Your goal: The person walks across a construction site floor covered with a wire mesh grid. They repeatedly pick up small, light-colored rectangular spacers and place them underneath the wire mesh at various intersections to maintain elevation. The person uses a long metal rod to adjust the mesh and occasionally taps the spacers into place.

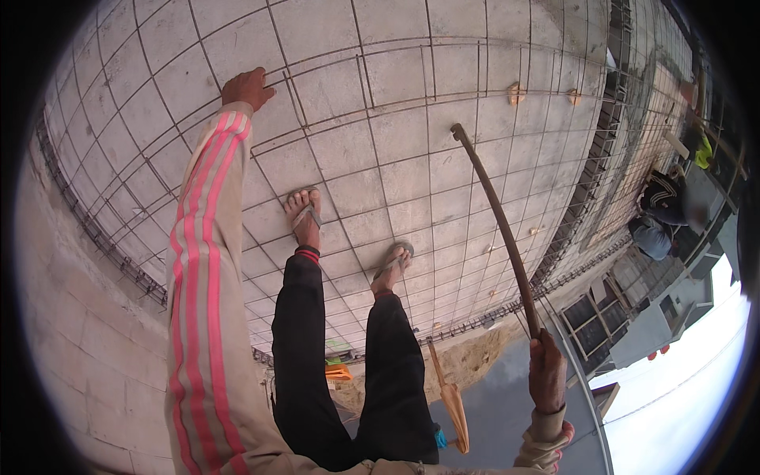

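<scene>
A mesh of thin steel rebar (372, 119) spreads over a pale concrete slab (340, 170). At the upper left, my left hand (247, 89) is closed around a rebar rod, its fingers curled; the exact grip is partly hidden. My right hand (546, 372), low on the right, is wrapped round the lower end of a long, dark, slightly curved metal bar (503, 226). The bar slants up and left over the mesh, and its far end has a small hook or notch. That tip appears above the rods, not visibly hooked on one.
My sandalled feet (389, 265) stand among the rods. Small blocks (516, 93) sit under the mesh. A denser rebar cage (590, 170) runs along the right edge. Other people (663, 202) are at the far right. A block wall (95, 380) rises at left.
</scene>
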A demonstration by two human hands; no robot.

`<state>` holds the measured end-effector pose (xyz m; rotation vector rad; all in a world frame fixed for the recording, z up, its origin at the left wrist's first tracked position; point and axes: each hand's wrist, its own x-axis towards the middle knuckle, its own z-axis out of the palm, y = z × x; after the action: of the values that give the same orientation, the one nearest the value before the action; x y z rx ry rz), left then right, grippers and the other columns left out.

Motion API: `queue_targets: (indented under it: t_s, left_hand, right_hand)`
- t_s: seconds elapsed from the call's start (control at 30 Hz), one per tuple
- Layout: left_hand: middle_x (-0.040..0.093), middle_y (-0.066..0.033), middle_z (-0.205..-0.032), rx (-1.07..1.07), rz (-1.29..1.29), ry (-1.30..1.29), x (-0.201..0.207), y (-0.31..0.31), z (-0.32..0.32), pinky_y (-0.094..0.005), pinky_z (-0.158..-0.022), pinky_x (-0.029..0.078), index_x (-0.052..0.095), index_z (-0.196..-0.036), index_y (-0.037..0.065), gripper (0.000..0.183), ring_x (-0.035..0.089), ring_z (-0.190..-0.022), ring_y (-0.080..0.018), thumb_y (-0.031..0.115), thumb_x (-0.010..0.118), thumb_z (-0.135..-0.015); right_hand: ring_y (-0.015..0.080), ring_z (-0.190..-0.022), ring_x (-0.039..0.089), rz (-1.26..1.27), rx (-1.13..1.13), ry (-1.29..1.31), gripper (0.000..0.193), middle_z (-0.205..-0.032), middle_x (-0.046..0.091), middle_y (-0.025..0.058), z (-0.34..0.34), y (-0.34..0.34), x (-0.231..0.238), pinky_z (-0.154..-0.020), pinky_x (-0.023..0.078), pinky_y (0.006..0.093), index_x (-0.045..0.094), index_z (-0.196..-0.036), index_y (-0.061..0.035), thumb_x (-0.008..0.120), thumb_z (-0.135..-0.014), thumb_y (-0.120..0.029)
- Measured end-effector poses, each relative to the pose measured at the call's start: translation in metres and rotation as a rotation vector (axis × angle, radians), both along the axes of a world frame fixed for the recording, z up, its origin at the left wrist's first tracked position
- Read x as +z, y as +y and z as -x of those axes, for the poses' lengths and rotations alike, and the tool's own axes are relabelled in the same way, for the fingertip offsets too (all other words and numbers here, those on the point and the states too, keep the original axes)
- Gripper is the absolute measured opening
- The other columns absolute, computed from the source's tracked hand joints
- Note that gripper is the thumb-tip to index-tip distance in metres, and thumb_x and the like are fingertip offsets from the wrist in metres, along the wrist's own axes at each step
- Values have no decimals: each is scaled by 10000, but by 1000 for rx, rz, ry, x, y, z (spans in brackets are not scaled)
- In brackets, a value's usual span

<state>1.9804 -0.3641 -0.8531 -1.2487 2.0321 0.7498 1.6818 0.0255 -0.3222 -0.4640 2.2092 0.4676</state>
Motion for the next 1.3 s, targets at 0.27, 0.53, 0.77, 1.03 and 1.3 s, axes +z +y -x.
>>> queue_targets:
  t_s: [0.27, 0.53, 0.77, 1.03, 1.3]
  left_hand:
    - [674, -106, -1098, 47, 249, 218, -10, 23, -16, -446, -885, 511, 570, -1180, 119, 429, 642, -1055, -315, 383, 697, -866]
    - [663, -82, -1162, 60, 62, 139, 4, 6, -11, -460, -902, 506, 598, -1172, 144, 406, 631, -1093, -301, 417, 667, -879]
    - [648, -93, -1172, 95, 175, 163, -15, 21, -14, -448, -913, 502, 605, -1159, 144, 414, 620, -1101, -301, 426, 671, -864]
    - [659, -100, -1137, 150, -33, 83, 24, 1, -4, -437, -898, 500, 605, -1133, 141, 376, 628, -1079, -299, 419, 630, -882]
    - [588, -80, -1306, 123, 299, 254, 13, 42, -15, -450, -982, 493, 591, -1301, 158, 479, 532, -1244, -283, 369, 645, -875]
  right_hand:
    - [462, -697, 615, 42, 120, 14, 274, -792, 623, 277, 6, -7, 5, -578, 464, 460, 576, -1206, 38, 566, -998, -141]
    - [444, -634, 598, 16, 157, 16, 283, -755, 611, 271, 14, -8, 0, -543, 431, 469, 575, -1217, 37, 557, -999, -142]
    - [471, -769, 619, 24, 185, 27, 313, -871, 634, 304, 13, -3, 2, -637, 466, 484, 585, -1227, 57, 525, -1007, -158]
    - [471, -840, 646, -101, 116, -2, 319, -923, 651, 302, 23, 11, -2, -678, 492, 479, 583, -1224, 69, 528, -1010, -161]
    - [445, -887, 656, -89, 53, -2, 339, -969, 660, 299, 24, 15, 4, -731, 499, 459, 578, -1237, 86, 511, -1015, -161]
